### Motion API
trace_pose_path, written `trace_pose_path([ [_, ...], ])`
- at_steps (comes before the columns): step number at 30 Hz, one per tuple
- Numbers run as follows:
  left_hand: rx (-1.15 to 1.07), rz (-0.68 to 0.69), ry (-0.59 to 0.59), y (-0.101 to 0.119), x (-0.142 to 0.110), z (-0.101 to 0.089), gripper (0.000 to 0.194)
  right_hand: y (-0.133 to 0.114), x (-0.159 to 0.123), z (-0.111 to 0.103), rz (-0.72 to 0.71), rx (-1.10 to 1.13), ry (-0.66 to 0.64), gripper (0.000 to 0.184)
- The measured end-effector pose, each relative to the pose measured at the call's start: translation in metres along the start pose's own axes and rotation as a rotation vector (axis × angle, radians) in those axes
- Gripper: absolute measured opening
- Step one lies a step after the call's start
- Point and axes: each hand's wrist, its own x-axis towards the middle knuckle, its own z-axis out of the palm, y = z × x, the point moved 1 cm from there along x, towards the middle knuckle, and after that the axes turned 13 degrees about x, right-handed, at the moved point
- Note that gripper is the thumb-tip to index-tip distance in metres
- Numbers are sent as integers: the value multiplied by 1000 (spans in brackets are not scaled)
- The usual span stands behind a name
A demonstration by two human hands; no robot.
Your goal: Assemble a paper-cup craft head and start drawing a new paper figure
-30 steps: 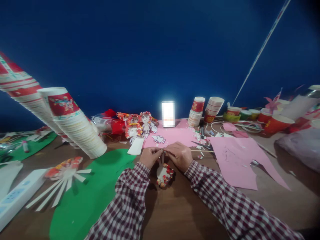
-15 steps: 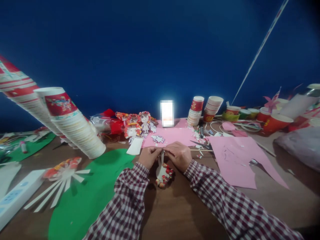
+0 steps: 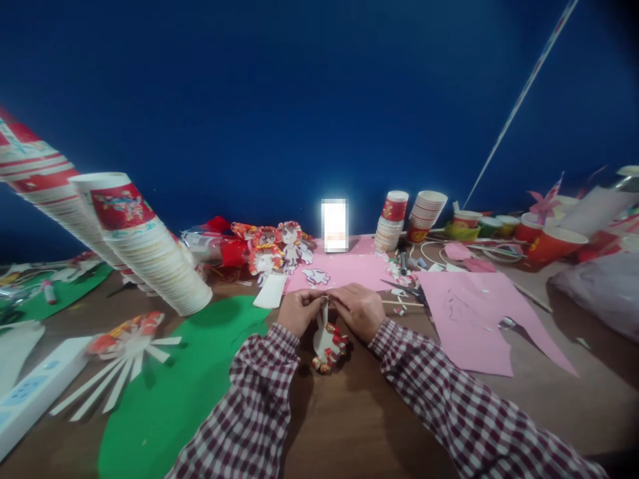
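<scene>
My left hand (image 3: 298,311) and my right hand (image 3: 358,310) meet at the middle of the wooden table, both pinched shut on a cut-up paper cup (image 3: 327,346). The cup is white with curled red and yellow strips round its rim, and it hangs just below my fingertips. One white strip stands up between my thumbs. Both sleeves are red-and-white check. Right behind my hands lies a pink paper sheet (image 3: 344,271) with a small white cut-out on it.
A leaning stack of paper cups (image 3: 150,249) fills the left. Green paper (image 3: 164,392), a fanned-out cut cup (image 3: 124,339) and a white box (image 3: 34,392) lie near left. Pink paper (image 3: 474,319), scissors (image 3: 404,289), cup stacks (image 3: 394,223), a lit phone (image 3: 334,226) and paper dolls (image 3: 279,246) stand behind.
Both hands stay pinched on the cut cup; the fingers shift very slightly on the upright strip. The view drifts a little.
</scene>
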Motion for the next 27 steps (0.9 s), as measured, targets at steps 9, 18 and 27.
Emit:
trace_pose_path([
  [9, -5, 3, 18, -5, 0, 1, 35, 4, 0, 1, 4, -17, -32, 17],
  [18, 9, 22, 2, -1, -1, 5, 37, 4, 1, 1, 79, -79, -61, 21],
  [27, 53, 32, 60, -3, 0, 3, 31, 5, 0, 3, 66, -82, -71, 22],
])
